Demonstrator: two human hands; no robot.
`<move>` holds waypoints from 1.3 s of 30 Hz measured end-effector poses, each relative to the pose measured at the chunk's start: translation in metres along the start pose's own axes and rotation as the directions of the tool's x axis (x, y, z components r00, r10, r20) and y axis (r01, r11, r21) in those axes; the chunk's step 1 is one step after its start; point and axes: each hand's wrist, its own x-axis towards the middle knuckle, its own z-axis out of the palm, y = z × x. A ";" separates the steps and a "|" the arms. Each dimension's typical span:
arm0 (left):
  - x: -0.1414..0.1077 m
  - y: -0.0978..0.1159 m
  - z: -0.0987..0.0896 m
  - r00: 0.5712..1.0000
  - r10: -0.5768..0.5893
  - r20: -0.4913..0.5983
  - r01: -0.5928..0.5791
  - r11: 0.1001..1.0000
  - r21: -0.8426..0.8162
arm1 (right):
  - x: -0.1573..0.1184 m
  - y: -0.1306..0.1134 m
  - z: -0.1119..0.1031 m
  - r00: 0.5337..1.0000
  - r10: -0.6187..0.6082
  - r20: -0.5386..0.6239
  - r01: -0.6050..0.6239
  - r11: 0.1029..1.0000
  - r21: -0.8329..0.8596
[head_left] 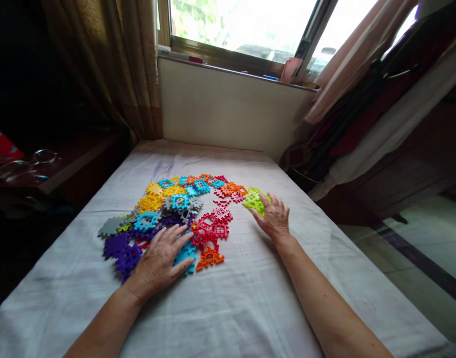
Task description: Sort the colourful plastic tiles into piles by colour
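Plastic interlocking building pieces with notched edges lie in a heap on the white sheet. My left hand (159, 258) rests palm down with fingers spread over blue pieces (185, 256) and beside purple pieces (129, 256). Under its palm, some pieces are hidden. My right hand (275, 216) lies at the right end of the heap, thumb and fingers apart, touching the lime green pieces (253, 199). Between the hands are red pieces (213, 223) and an orange piece (210, 257). Yellow pieces (151, 199) and grey pieces (110, 227) sit on the left side.
The sheet (257, 308) covers a bed-like surface reaching the wall under a window (242, 30). On the left, eyeglasses (45, 156) lie on a dark wooden table (63, 171) by a curtain (119, 64). Clothes (392, 104) hang at the right, above a tiled floor (407, 258).
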 end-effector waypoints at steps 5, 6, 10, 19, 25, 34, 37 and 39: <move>-0.002 -0.003 0.004 1.000 0.012 -0.023 -0.012 1.000 0.016 | 0.010 0.001 0.021 0.988 -0.119 0.099 0.120 0.993 -0.004; -0.003 -0.004 0.005 1.000 0.012 -0.027 -0.012 1.000 0.022 | 0.015 0.003 0.023 0.988 -0.103 0.117 0.104 0.995 0.003; -0.005 -0.006 0.007 0.999 0.014 -0.029 -0.012 0.998 0.054 | 0.037 0.012 0.031 0.988 -0.019 0.151 0.015 0.999 0.032; -0.007 -0.005 0.000 0.998 0.036 -0.042 -0.032 0.995 0.094 | 0.098 0.033 0.058 0.976 0.108 0.190 -0.117 0.993 0.036; -0.003 -0.003 -0.007 0.994 0.090 -0.063 -0.080 0.987 0.143 | 0.142 0.049 0.083 0.969 0.139 0.205 -0.150 0.988 0.038; -0.002 -0.004 -0.001 1.000 0.011 -0.005 -0.010 0.994 0.112 | 0.138 0.047 0.092 0.994 0.102 -0.046 -0.102 0.995 0.001; 0.001 -0.002 0.000 1.000 -0.001 -0.027 0.004 0.994 0.107 | 0.116 0.037 0.082 0.996 0.048 -0.080 -0.047 0.999 0.010; 0.005 0.001 0.000 0.998 -0.005 -0.055 0.011 0.994 0.110 | 0.098 0.026 0.073 0.996 0.018 -0.088 -0.015 1.000 0.026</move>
